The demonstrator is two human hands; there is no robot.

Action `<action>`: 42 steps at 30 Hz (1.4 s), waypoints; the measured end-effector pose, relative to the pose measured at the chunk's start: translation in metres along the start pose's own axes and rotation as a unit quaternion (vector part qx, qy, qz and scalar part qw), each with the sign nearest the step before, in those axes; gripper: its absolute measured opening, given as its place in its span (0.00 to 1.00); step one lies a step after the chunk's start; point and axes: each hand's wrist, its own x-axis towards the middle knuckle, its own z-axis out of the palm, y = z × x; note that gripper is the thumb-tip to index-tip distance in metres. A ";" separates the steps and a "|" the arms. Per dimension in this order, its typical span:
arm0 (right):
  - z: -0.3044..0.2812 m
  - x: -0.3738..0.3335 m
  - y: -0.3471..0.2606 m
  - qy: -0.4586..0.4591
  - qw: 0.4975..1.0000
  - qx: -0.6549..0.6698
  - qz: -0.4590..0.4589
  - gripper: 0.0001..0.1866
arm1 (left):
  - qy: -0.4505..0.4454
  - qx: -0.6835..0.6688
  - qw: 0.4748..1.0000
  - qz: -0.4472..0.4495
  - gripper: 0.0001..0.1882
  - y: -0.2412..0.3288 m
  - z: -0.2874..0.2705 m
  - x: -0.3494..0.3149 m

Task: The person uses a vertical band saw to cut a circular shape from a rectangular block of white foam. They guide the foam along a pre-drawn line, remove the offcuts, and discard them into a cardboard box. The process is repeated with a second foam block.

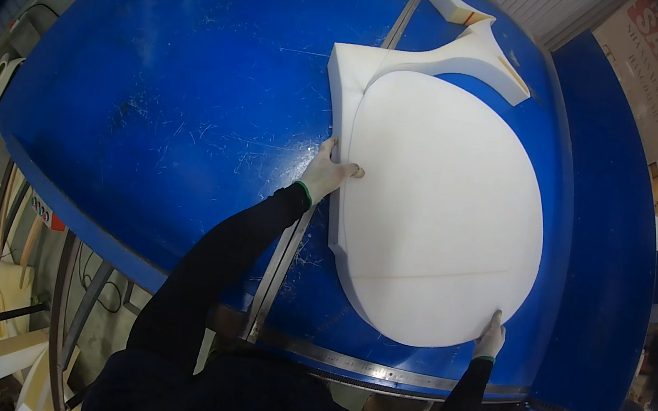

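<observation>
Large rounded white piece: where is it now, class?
In the head view, the rounded white piece lies right of centre on the blue table, left hand at its left edge, right hand at its lower right.

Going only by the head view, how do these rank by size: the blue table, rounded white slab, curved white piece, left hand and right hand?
1. Blue table
2. Rounded white slab
3. Curved white piece
4. Left hand
5. Right hand, which shows less of itself
</observation>
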 end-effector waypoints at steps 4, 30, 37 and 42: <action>0.016 -0.017 -0.009 0.001 1.000 0.003 0.006 0.23 | -0.002 -0.006 1.000 -0.015 0.47 0.007 -0.005 -0.001; 0.025 -0.040 -0.002 -0.016 1.000 0.006 0.014 0.26 | 0.029 0.008 0.996 -0.082 0.55 0.034 -0.009 0.023; 0.032 -0.050 -0.004 -0.011 1.000 0.013 0.022 0.25 | 0.026 0.021 0.996 -0.087 0.56 0.023 -0.011 0.047; 0.034 -0.051 0.001 -0.016 0.999 0.007 0.033 0.24 | 0.054 0.014 0.996 -0.071 0.53 0.034 -0.008 0.047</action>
